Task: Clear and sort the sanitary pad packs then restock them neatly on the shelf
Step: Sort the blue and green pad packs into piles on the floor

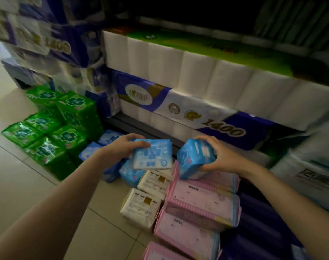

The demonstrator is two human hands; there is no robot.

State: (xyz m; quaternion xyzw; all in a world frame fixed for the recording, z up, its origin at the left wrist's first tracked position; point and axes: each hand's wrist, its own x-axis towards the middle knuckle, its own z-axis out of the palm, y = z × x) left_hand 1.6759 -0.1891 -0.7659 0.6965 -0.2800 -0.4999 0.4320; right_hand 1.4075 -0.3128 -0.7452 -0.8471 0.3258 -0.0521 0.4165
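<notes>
My left hand [120, 147] grips a light blue pad pack [152, 154] by its left edge, holding it flat above the floor piles. My right hand [219, 156] holds a second blue pack [194, 158], tilted, its lower end resting on the top pink pack [206, 194]. Pink packs are stacked in a row at lower centre. White packs [141, 207] lie to their left. More blue packs [107, 137] sit on the floor behind my left hand. Green packs [56, 128] are piled at the left.
The dark bottom shelf edge [141, 126] runs just behind the piles, with big toilet-roll bundles [197, 102] stacked on it and further bundles at upper left. Another white bundle [310, 175] stands at the right. Beige floor tiles [28, 184] stretch to the left.
</notes>
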